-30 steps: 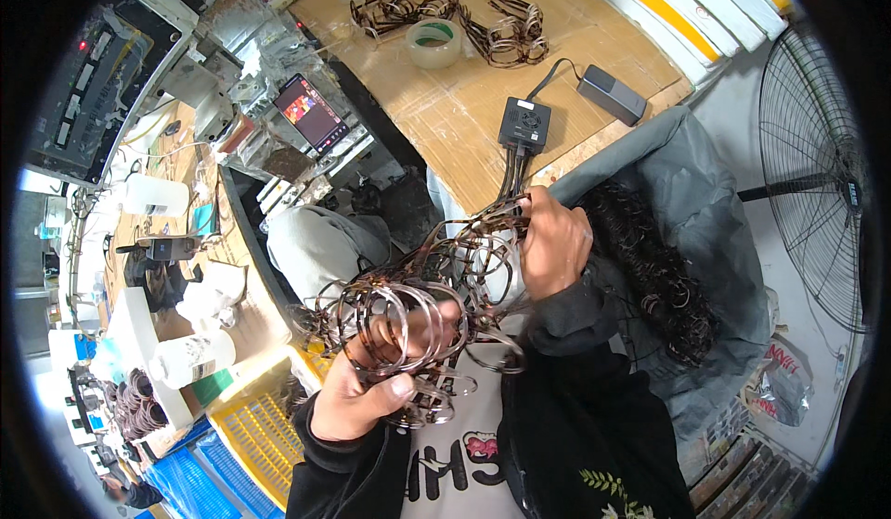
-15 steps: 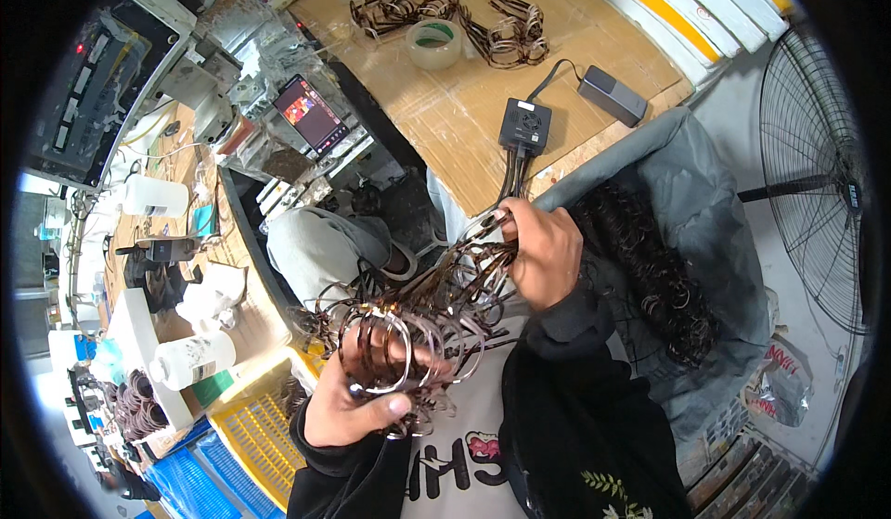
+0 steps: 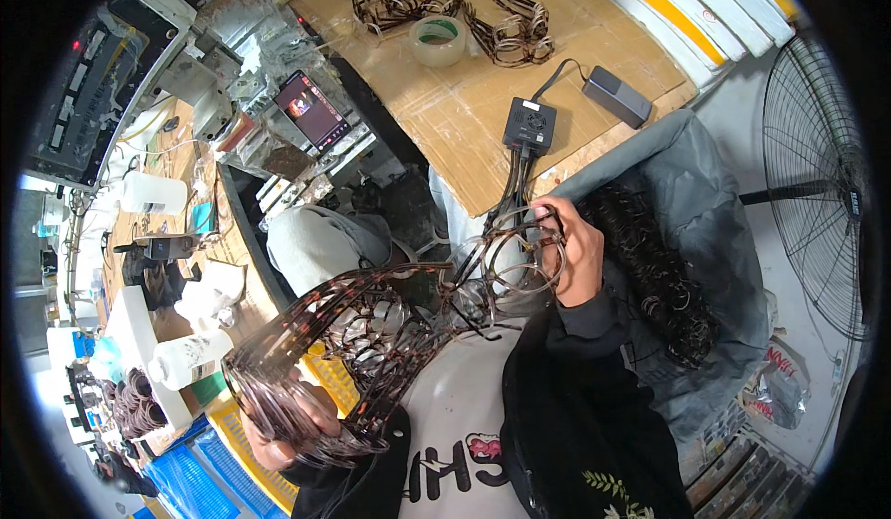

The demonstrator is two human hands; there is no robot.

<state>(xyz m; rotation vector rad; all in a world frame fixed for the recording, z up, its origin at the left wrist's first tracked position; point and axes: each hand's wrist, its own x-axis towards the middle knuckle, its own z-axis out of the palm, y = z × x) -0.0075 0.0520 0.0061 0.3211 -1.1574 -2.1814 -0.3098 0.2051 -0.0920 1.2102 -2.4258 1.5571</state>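
Observation:
My left hand (image 3: pixel 267 447), low on the left, is closed around a thick stack of brown tortoiseshell eyeglass frames (image 3: pixel 269 389). Their temples fan out toward the middle, over my lap. In front of my chest on the right, my right hand (image 3: pixel 583 255) pinches a small cluster of similar round-rimmed glasses frames (image 3: pixel 520 289). The two bunches come close together or overlap between my hands; I cannot tell whether they touch. Some fingers of my left hand are hidden behind the stack.
A grey-lined bin (image 3: pixel 715 204) on my right holds a long pile of dark frames (image 3: pixel 650 278). On the cardboard-covered table (image 3: pixel 418 102) are a tape roll (image 3: pixel 436 44), more frames (image 3: pixel 522 32) and a black cabled box (image 3: pixel 529 128). A fan (image 3: pixel 817 185) stands right; a yellow basket (image 3: pixel 243 445) sits left.
My left hand has moved left and down, carrying the stack away from my right hand. My right hand has shifted slightly right and down, with round frames now showing in it.

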